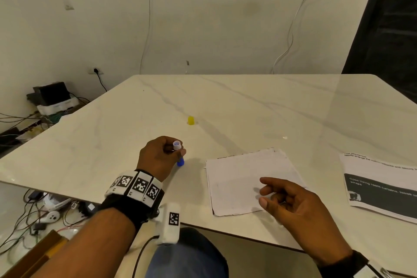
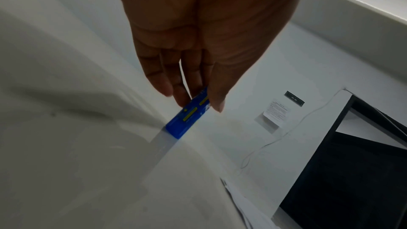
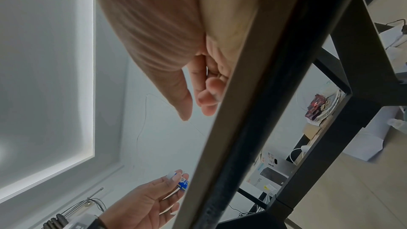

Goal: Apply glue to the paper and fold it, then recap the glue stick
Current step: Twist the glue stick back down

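Right hand [image 1: 300,207] fingers loose over folded paper [image 1: 246,180] near table edge [image 1: 237,231], left hand [image 1: 158,158] fingers pinching uncapped glue stick [image 1: 179,154]

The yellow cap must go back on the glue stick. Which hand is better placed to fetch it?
Right. The left hand already holds the open glue stick, while the right hand hangs free over the paper. The yellow cap stands alone, farther back on the table.

Looks like a home room turned makeshift workspace – marble-look table [image 1: 248,101], bare wall, tangled cables [image 1: 33,216] on the floor.
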The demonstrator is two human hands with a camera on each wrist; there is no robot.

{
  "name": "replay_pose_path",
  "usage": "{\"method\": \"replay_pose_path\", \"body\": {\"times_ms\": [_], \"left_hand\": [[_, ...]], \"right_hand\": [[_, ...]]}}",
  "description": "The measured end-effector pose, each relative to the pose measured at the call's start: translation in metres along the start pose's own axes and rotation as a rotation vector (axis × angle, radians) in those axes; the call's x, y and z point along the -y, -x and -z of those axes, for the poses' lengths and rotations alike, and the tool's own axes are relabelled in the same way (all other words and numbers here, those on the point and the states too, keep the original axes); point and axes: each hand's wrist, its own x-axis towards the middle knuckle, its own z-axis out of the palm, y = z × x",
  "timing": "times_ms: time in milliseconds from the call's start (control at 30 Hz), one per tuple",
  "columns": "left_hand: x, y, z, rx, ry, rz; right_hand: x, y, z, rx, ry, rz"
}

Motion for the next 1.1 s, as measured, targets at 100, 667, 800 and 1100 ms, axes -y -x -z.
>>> {"method": "replay_pose_path", "body": {"times_ms": [100, 667, 800, 1100], "left_hand": [[0.000, 0.000, 0.000, 0.007, -0.004, 0.009], [-0.005, 0.006, 0.006, -0.004, -0.028, 0.043], [-0.015, 0.025, 0.015, -0.173, -0.063, -0.114], [-0.072, 0.103, -0.027, 0.011, 0.036, -0.358]], "right_hand": [[0.001, 0.000, 0.000, -0.001, 0.007, 0.006], [0.015, 0.007, -0.002, -0.013, 0.010, -0.034], [0.030, 0.015, 0.012, -0.064, 0.042, 0.010], [0.012, 0.049, 0.128, 0.048, 0.849, -0.297]]}}
